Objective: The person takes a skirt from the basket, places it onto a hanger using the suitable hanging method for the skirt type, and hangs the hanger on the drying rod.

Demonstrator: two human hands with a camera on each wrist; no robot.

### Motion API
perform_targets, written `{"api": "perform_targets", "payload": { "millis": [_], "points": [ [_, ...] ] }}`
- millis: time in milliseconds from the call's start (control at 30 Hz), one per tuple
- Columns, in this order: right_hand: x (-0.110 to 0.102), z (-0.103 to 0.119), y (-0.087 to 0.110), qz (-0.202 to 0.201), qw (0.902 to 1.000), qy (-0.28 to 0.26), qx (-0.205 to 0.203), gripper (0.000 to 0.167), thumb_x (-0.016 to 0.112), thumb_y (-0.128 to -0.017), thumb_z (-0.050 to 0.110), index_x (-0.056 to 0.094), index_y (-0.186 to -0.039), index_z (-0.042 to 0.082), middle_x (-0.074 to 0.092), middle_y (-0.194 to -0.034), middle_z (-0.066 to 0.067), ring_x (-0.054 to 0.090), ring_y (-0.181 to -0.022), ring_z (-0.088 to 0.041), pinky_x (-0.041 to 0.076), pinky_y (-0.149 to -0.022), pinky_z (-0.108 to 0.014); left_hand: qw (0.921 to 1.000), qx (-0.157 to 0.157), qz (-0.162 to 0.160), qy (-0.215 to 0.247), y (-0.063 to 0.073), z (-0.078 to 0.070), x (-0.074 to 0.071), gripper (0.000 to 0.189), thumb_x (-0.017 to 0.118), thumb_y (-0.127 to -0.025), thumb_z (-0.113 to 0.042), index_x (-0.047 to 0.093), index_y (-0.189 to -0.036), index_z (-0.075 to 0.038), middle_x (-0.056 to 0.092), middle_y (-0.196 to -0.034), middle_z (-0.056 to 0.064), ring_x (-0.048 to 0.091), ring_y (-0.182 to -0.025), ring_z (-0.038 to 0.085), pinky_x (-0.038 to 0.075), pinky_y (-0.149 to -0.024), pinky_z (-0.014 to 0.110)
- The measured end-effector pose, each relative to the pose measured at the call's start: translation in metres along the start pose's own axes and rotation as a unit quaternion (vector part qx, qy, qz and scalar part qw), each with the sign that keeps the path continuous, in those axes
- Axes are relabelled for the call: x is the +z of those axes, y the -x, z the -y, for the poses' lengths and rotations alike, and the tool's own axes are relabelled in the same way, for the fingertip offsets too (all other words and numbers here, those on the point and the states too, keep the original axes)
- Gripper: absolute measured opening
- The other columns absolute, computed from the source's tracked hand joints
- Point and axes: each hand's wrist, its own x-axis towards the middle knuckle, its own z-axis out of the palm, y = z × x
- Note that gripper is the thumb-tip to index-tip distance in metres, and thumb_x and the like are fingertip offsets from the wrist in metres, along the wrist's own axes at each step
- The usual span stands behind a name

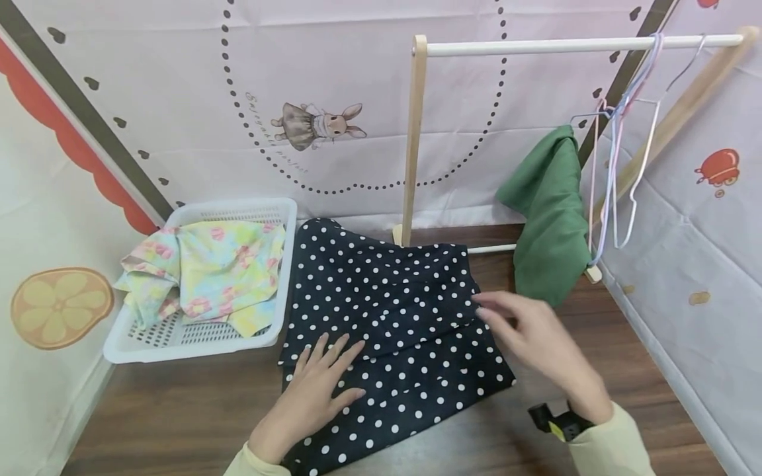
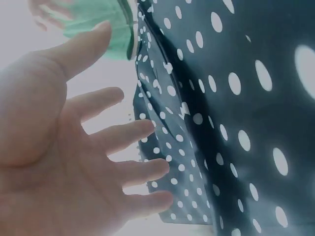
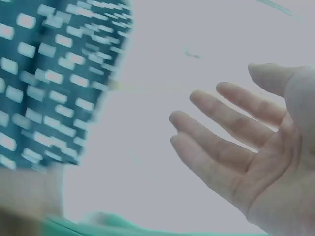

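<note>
A black cloth with white polka dots (image 1: 387,317), creased and partly folded over, lies spread on the wooden floor. My left hand (image 1: 318,390) is over its lower left part with fingers spread; in the left wrist view the palm and fingers (image 2: 145,169) show nothing held. At the cloth's right edge is my right hand (image 1: 536,337), its fingertips close to the fabric; whether they touch it is hard to tell. The right wrist view shows that hand (image 3: 246,147) with loosely bent fingers and nothing in them, apart from the blurred dotted cloth (image 3: 54,83).
To the left stands a white plastic basket (image 1: 280,330) holding a yellow and pink floral cloth (image 1: 229,271). Behind the dotted cloth rises a clothes rack (image 1: 415,132). From its rail hang several hangers (image 1: 616,152), with a green garment (image 1: 550,225) beside them. Printed fabric walls (image 1: 357,59) surround the floor.
</note>
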Motion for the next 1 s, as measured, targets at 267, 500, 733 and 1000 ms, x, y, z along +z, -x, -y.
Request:
{"api": "perform_targets", "payload": {
  "millis": [267,500,733,1000],
  "points": [
    [-0.081,0.013,-0.011,-0.213,0.9764,-0.035,0.006,0.013,0.062,-0.092,-0.002,0.072,-0.101,-0.002,0.072,-0.09,-0.003,0.064,-0.074,-0.007,0.048,-0.065,-0.013,0.9995,0.021,-0.024,0.001,-0.001,-0.006,0.001,0.062,0.066,-0.09,-0.045,0.046,-0.145,-0.024,0.041,-0.149,0.013,0.029,-0.138,0.043,0.02,-0.108,0.065],
    [-0.11,-0.017,-0.031,-0.371,0.9138,-0.061,0.155,0.022,0.059,-0.097,0.014,0.07,-0.113,0.003,0.068,-0.103,0.003,0.06,-0.09,-0.011,0.047,-0.076,-0.016,0.9991,0.039,-0.017,0.006,-0.007,-0.011,0.0,0.059,0.066,-0.091,-0.042,0.048,-0.144,-0.024,0.042,-0.148,0.013,0.031,-0.137,0.044,0.021,-0.106,0.067],
    [-0.113,-0.05,-0.046,-0.377,0.8803,-0.08,0.277,0.033,0.055,-0.098,0.023,0.059,-0.13,0.015,0.054,-0.13,0.0,0.048,-0.12,-0.012,0.038,-0.098,-0.026,0.9994,0.032,-0.007,0.01,-0.002,-0.01,0.002,0.058,0.066,-0.091,-0.042,0.049,-0.143,-0.023,0.042,-0.148,0.012,0.03,-0.137,0.044,0.021,-0.106,0.067],
    [-0.119,-0.076,-0.056,-0.285,0.869,-0.132,0.382,0.055,0.04,-0.101,0.043,0.034,-0.148,0.016,0.035,-0.148,-0.009,0.044,-0.122,-0.014,0.049,-0.083,-0.019,0.9991,0.033,-0.003,0.025,0.002,-0.004,0.008,0.054,0.065,-0.092,-0.04,0.051,-0.141,-0.022,0.043,-0.147,0.012,0.031,-0.136,0.046,0.021,-0.107,0.067]
  ]
}}
